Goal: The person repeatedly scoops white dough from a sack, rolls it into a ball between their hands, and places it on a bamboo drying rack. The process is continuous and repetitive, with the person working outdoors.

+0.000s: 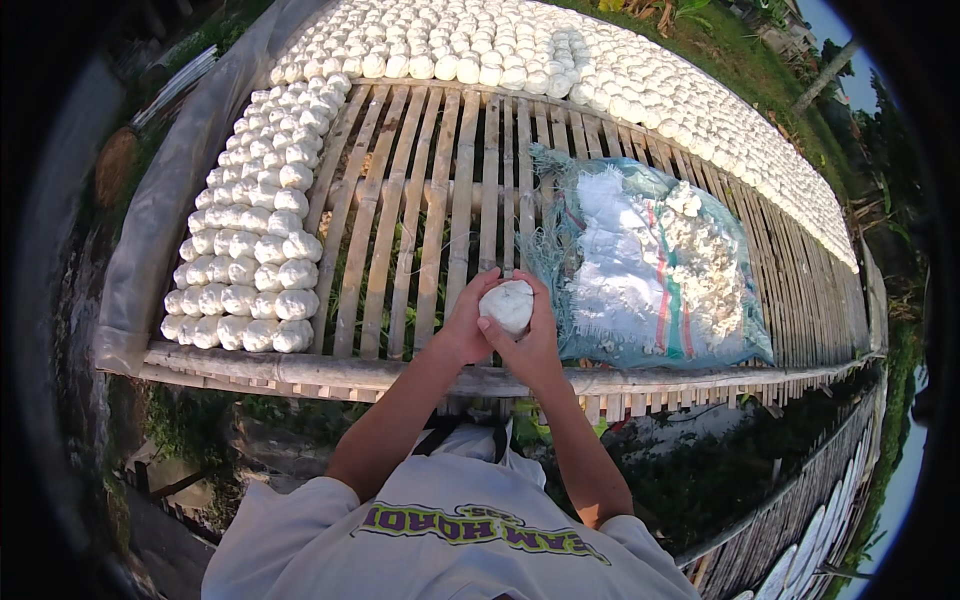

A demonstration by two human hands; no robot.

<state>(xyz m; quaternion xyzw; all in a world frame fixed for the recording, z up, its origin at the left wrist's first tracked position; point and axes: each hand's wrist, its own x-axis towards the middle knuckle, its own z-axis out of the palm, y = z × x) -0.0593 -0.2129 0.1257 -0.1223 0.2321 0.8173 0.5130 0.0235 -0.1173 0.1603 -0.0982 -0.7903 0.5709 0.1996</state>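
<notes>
A rounded white lump (pixel 506 305), smooth on top with small cracks, is cupped between my two hands at the centre, just above the near edge of a slatted bamboo rack (pixel 400 230). My left hand (pixel 466 320) wraps its left side. My right hand (pixel 530 345) wraps its right side, thumb across the lower front. Right of my hands, on the slats, lies a frayed blue-green sack with a white sheet (pixel 610 240), bearing a pile of white crumbled pieces (pixel 710 290).
Rows of similar white lumps (pixel 255 220) cover the rack's left side and far part. A plastic sheet (pixel 150 270) edges the left end; a bamboo pole (pixel 400 374) forms the near edge. Another slatted rack (pixel 800 490) stands at lower right, with plants and ground around.
</notes>
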